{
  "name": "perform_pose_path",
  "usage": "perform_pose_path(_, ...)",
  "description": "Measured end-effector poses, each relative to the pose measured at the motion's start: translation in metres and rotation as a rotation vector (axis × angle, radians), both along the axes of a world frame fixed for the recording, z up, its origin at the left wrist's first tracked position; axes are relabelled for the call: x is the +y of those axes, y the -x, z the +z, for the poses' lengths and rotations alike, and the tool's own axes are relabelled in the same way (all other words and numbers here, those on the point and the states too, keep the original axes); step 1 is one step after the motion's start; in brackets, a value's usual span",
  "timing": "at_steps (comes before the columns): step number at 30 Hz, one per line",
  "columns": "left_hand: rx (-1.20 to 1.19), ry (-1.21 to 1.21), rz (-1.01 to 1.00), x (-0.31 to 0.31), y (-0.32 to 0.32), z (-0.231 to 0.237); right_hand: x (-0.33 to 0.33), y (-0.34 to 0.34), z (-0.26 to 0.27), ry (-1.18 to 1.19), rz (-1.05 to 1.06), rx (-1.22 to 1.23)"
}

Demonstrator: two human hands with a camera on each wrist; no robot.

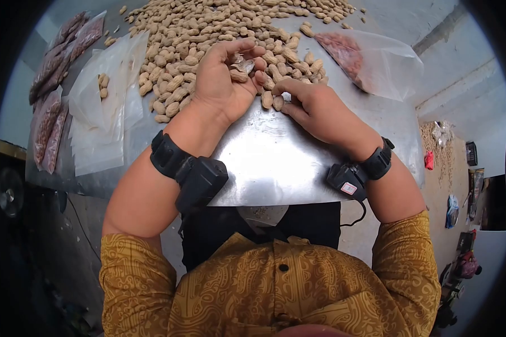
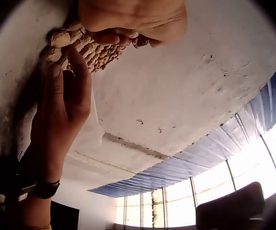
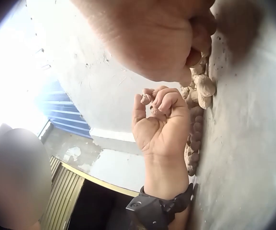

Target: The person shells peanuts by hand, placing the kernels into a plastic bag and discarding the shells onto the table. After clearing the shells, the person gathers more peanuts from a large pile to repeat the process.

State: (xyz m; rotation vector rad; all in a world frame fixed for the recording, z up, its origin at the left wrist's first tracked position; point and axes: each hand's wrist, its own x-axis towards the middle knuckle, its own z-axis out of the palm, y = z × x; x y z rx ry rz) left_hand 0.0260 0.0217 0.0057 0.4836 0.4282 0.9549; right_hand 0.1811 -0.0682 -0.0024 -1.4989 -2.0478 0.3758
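Observation:
My left hand (image 1: 222,81) is turned palm up at the front of the peanut pile, fingers curled in. It holds an unshelled peanut (image 1: 239,76) and a pale, shiny scrap (image 1: 245,65), perhaps a piece of shell. In the right wrist view the same hand (image 3: 162,129) shows small peanut pieces (image 3: 146,99) at its fingertips. My right hand (image 1: 323,112) reaches palm down to the pile's near edge. Its thumb and index finger close around a peanut (image 1: 278,103) there, beside another peanut (image 1: 267,99). The left wrist view shows that right hand (image 2: 63,105) from the side.
A large heap of peanuts (image 1: 174,45) covers the back of the metal table (image 1: 264,163). Clear plastic bags (image 1: 104,135) lie left, beside filled bags (image 1: 48,123) of reddish kernels. At the right lies a partly filled open bag (image 1: 371,62).

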Motion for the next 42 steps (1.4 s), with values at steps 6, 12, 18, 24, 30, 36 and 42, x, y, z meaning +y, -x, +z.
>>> perform_pose_path(6,0.105,-0.281,-0.149,0.007,0.002,-0.014,0.004,-0.006,-0.001,0.028,0.01,0.207)
perform_pose_path(12,0.439,-0.696,-0.27,-0.018,-0.002,-0.002,-0.002,-0.019,0.016,0.468,0.166,1.286)
perform_pose_path(18,0.531,-1.19,-0.03,-0.025,-0.006,-0.004,-0.004,-0.016,0.011,0.641,0.287,1.448)
perform_pose_path(24,0.621,-1.167,-0.023,-0.028,-0.003,0.0,-0.002,-0.013,0.001,0.507,0.33,1.462)
perform_pose_path(30,0.78,-1.175,0.072,-0.032,-0.007,-0.005,-0.01,0.0,0.005,0.335,0.126,1.282)
perform_pose_path(36,0.761,-1.116,0.085,-0.036,-0.009,-0.004,-0.009,0.0,0.004,0.399,0.166,1.423)
perform_pose_path(42,0.73,-1.094,0.046,-0.034,-0.008,-0.002,-0.005,-0.004,0.004,0.505,0.15,1.504)
